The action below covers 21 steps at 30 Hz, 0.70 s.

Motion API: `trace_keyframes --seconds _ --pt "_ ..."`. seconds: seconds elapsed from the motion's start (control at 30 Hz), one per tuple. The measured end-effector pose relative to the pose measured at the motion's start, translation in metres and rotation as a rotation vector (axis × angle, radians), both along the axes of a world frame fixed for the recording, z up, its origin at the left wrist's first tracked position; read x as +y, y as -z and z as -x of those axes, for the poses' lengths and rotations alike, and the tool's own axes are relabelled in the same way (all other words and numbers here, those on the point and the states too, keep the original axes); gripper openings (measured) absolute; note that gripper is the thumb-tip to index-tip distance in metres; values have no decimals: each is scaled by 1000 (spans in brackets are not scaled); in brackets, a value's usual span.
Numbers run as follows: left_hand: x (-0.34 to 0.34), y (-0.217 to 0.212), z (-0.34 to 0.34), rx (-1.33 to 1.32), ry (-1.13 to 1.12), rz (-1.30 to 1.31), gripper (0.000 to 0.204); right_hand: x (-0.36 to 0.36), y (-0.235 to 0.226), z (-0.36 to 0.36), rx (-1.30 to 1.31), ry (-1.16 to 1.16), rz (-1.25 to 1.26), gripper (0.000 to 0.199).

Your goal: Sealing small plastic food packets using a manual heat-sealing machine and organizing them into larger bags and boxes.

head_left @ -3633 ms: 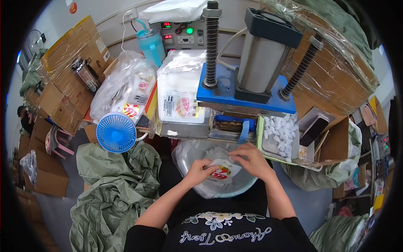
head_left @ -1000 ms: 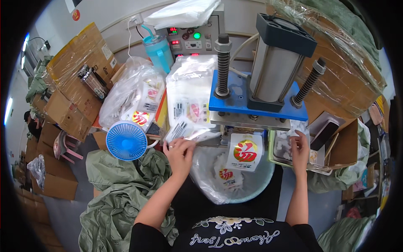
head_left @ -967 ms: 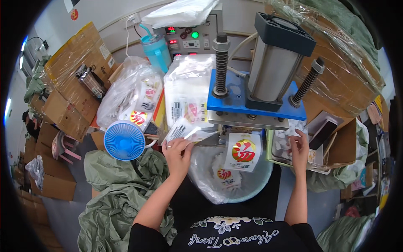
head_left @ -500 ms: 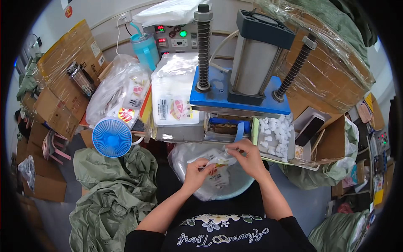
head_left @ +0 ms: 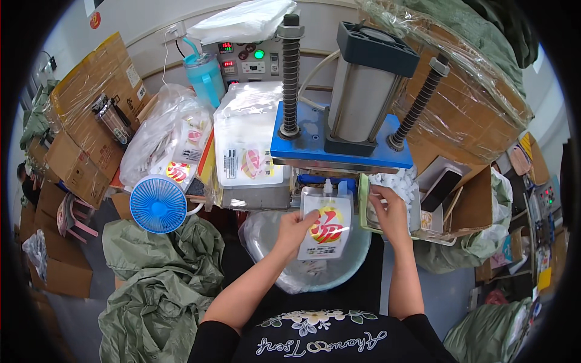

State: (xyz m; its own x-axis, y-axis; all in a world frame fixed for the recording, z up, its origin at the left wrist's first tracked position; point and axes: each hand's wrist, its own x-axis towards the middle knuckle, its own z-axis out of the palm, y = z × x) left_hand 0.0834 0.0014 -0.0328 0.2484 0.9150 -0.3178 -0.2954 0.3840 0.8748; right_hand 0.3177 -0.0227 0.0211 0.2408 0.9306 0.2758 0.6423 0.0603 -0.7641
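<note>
My left hand (head_left: 295, 235) is closed on the lower left side of a flat white spout pouch (head_left: 331, 245) with a yellow and red print. A small pale spout (head_left: 327, 187) stands up from the pouch's top edge. Right of it, my right hand (head_left: 392, 216) reaches over the near left edge of a tray (head_left: 364, 212) with small white plastic spouts (head_left: 396, 180). Its fingers are bent and drawn together; whatever they pinch is hidden. Beneath the pouch, a pale blue basin (head_left: 354, 266) lined with clear plastic holds more pouches.
A press with a blue plate (head_left: 308, 130) stands ahead, beside a stack of flat pouches (head_left: 251, 136). To the left are a blue fan (head_left: 159, 204) and a clear bag of pouches (head_left: 163, 130). An open carton (head_left: 478, 206) with a phone (head_left: 443, 189) stands at right.
My left hand has raised and turned the pouch so its printed face shows. My right hand has left the pouch and moved right to the tray of spouts.
</note>
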Motion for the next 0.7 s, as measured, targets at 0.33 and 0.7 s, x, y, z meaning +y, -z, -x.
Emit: trace_keyframes --seconds 0.33,0.7 --pt "50 -8 33 421 104 -436 32 -1 40 -14 -376 -52 -6 22" --pt "17 6 115 1237 -262 -928 26 -4 39 -30 257 51 -115 10"
